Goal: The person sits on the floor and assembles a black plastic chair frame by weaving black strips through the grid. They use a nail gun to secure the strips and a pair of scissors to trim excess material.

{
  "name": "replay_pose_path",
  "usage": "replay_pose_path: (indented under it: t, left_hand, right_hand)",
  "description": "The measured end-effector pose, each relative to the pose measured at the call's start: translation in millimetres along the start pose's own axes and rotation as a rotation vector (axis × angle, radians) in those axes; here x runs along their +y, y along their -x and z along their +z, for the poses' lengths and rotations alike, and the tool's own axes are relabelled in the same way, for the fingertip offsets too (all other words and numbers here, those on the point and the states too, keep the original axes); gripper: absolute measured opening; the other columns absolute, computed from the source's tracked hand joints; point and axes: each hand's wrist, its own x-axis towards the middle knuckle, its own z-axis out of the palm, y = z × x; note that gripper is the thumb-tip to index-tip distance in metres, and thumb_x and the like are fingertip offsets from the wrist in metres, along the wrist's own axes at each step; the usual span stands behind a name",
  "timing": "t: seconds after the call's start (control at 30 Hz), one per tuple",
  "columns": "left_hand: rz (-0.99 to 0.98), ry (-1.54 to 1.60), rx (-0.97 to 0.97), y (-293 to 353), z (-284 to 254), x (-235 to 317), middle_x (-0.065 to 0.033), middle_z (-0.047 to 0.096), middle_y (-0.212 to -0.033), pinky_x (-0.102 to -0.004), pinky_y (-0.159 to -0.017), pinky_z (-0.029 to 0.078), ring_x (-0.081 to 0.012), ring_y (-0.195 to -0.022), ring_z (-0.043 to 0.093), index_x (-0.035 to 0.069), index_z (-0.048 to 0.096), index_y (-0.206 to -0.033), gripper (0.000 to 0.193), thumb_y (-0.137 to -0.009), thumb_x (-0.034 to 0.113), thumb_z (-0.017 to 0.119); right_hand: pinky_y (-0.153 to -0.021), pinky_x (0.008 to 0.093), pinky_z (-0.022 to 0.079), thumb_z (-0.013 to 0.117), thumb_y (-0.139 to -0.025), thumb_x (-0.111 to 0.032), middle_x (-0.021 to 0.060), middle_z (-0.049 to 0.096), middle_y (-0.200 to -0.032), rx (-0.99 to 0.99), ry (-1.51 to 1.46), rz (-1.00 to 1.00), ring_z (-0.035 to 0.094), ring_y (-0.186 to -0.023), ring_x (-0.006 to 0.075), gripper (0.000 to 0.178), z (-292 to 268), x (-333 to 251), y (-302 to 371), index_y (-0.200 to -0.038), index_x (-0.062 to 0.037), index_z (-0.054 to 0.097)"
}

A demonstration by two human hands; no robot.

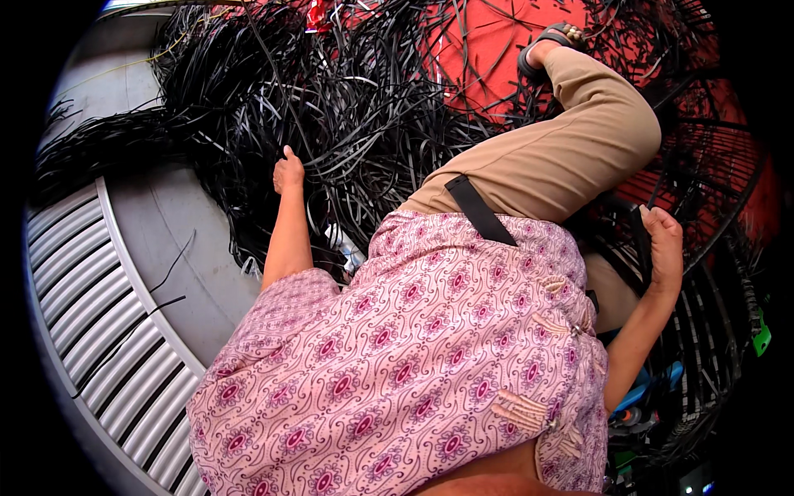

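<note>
Holding fingers curled: left hand (288,172) at loose tangled heap of flat black plastic strips (356,124), right hand (664,236) beside curved black lattice frame (707,169); what either pinches, cannot tell. Strips likely light, springy, slightly slippery; best gripped near ends.

A silver slatted bench (107,318) stands left, beside grey floor (207,248); red sheeting (496,33) shows at top, a green piece (761,335) and blue object (641,388) at right.

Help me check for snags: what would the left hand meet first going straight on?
Probably the black strips heaped just ahead of the left hand, though depth is unclear.
</note>
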Motion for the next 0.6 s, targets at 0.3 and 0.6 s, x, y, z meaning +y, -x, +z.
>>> replay_pose_path:
  t: [0.3,0.6]
  left_hand:
    - [-0.127,0.148,-0.128,8,29,-40,-0.0147,0.072,-0.076,-0.0406,-0.078,0.052,-0.0259,-0.068,0.071,-0.003,0.069,-0.102,0.071,-0.098,0.058,0.032]
    - [-0.170,0.427,-0.116,-9,54,-46,-0.0176,0.071,-0.082,-0.0351,-0.062,0.055,-0.0262,-0.061,0.070,-0.010,0.066,-0.097,0.067,-0.098,0.052,0.042]
  right_hand:
    - [-0.058,0.0166,0.036,0.065,-0.094,-0.014,-0.0100,0.058,-0.072,0.070,0.035,0.020,0.046,-0.062,-0.0017,0.020,5,-2,3,-0.074,-0.0102,0.061]
    - [-0.063,0.0152,0.035,0.062,-0.096,-0.012,-0.0118,0.053,-0.074,0.103,0.045,0.007,0.043,-0.067,-0.0024,0.022,-1,4,-1,-0.074,-0.0108,0.058]
